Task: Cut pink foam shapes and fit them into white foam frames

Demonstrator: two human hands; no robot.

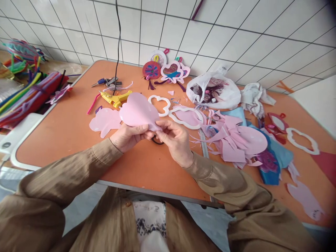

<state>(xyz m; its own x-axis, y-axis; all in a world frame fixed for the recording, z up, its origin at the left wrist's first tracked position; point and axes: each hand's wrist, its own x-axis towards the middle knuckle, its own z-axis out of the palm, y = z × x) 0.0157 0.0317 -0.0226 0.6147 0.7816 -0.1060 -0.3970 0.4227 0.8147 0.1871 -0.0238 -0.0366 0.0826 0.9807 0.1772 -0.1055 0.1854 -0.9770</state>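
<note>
Over the middle of the orange table (65,140), both my hands hold a pink foam cloud-shaped cutout (138,110). My left hand (128,134) pinches its lower edge from the left, fingers closed. My right hand (174,138) grips the lower right edge; a dark scissors handle loop (156,141) shows under it, and I cannot tell whether that hand holds it. A second pink cutout (105,120) lies flat just left of the hands. Two white foam outline frames (160,104) (187,117) lie just beyond.
A yellow glue gun (117,98) with a black cord lies behind the cutout. Pink foam scraps (231,140) and blue pieces pile at right. A plastic bag (214,91), finished round and heart ornaments (172,71) and pipe cleaners (26,94) at left surround the work spot.
</note>
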